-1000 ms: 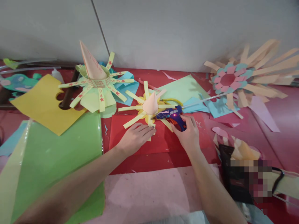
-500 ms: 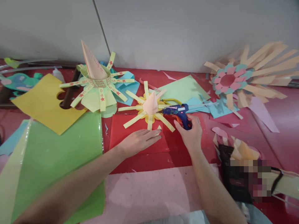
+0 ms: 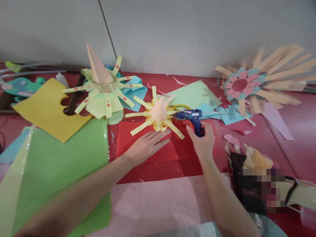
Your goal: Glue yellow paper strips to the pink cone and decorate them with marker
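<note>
In the head view, my right hand (image 3: 203,140) is wrapped round the handle of a blue hot glue gun (image 3: 189,114). The gun lies sideways, its nozzle pointing left at a small paper flower. That flower has a pale pink paper cone (image 3: 158,110) standing at its centre, a yellow scalloped base (image 3: 149,106) and light yellow strips (image 3: 140,127) spreading outward. My left hand (image 3: 145,146) lies at the flower's front edge, fingers stretched out and a little apart. Its fingertips touch or cover a front strip; the exact contact is hidden.
Under the flower is a red sheet (image 3: 145,158). A larger cone-topped paper piece (image 3: 101,74) stands at the back left. Green (image 3: 64,171) and yellow (image 3: 46,108) sheets lie left. A fringed paper flower (image 3: 240,84) is at the back right, a black bag-like item (image 3: 243,187) at the lower right.
My right hand has shifted the glue gun slightly right, drawing its nozzle back from the cone. My left fingertips have moved up a little, and the small strip end beside them no longer sticks out.
</note>
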`<action>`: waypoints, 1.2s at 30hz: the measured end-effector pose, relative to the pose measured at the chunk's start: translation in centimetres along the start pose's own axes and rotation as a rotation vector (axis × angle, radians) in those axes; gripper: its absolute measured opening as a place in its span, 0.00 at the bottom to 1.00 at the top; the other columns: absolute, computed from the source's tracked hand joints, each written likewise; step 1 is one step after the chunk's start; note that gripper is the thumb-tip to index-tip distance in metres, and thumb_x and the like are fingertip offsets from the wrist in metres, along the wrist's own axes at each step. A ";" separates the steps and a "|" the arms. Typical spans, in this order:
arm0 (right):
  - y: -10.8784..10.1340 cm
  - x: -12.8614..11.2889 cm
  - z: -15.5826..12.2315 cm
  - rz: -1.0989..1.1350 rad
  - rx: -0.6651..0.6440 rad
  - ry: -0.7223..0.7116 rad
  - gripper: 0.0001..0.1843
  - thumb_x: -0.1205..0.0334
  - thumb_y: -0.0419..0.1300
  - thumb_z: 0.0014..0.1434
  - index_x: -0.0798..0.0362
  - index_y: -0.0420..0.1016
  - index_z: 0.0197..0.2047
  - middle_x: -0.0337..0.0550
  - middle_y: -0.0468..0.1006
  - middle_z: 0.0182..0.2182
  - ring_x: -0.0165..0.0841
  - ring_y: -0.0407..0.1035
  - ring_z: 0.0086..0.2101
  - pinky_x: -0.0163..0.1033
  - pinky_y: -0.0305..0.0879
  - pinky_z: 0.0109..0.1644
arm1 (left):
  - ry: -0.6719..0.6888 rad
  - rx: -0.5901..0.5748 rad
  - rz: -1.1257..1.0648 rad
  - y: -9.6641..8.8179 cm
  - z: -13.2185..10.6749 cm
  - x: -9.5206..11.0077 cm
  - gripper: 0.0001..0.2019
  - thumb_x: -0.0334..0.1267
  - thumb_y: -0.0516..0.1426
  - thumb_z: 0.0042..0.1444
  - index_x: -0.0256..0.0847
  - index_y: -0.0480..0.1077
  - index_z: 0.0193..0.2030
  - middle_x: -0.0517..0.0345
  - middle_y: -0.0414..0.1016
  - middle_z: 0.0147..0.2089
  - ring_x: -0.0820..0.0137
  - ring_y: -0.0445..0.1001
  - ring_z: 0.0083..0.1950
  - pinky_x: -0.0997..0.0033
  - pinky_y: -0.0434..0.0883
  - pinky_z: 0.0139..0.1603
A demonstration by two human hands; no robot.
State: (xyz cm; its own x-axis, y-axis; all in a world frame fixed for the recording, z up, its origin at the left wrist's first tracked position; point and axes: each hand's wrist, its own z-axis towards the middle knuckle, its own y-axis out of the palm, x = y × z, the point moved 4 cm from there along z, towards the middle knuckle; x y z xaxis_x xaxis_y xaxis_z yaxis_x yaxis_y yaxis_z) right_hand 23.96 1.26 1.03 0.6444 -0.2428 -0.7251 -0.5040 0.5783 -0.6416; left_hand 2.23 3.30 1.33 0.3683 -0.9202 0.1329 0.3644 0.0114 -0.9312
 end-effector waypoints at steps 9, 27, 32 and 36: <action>-0.3 -0.3 0.0 0.017 0.008 0.032 0.21 0.49 0.64 0.47 0.54 0.70 0.40 0.40 0.69 0.31 0.32 0.64 0.32 0.39 0.63 0.38 | -0.203 0.163 0.146 -0.8 0.4 -0.6 0.23 0.34 0.55 0.60 0.34 0.56 0.61 0.40 0.62 0.62 0.59 0.59 0.65 0.56 0.60 0.63; -0.1 0.0 0.0 0.013 -0.001 0.017 0.21 0.49 0.63 0.47 0.53 0.70 0.41 0.40 0.71 0.33 0.31 0.64 0.31 0.39 0.64 0.38 | -0.343 0.035 -0.195 0.6 0.0 -1.7 0.09 0.34 0.48 0.64 0.39 0.67 0.35 0.58 0.72 0.36 0.70 0.69 0.37 0.69 0.66 0.39; 0.0 0.0 0.0 0.005 -0.018 0.001 0.21 0.49 0.63 0.48 0.53 0.70 0.41 0.40 0.70 0.32 0.31 0.64 0.31 0.39 0.64 0.38 | -0.331 -0.051 -0.180 0.8 0.2 -1.8 0.07 0.36 0.52 0.62 0.39 0.68 0.35 0.57 0.71 0.38 0.68 0.67 0.39 0.67 0.65 0.40; 0.0 0.0 -0.1 -0.001 -0.012 -0.024 0.21 0.48 0.63 0.48 0.53 0.69 0.41 0.41 0.71 0.32 0.31 0.64 0.31 0.40 0.64 0.38 | -0.323 -0.138 -0.230 0.6 0.3 -1.9 0.08 0.41 0.58 0.57 0.39 0.67 0.37 0.58 0.70 0.40 0.66 0.67 0.43 0.67 0.65 0.43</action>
State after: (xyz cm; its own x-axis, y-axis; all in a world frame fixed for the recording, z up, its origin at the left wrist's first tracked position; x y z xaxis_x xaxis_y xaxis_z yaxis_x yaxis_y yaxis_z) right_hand 23.90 1.24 1.02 0.6586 -0.2247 -0.7182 -0.5100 0.5685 -0.6456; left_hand 1.97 5.21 0.62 0.5480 -0.7223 0.4218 0.3581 -0.2531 -0.8987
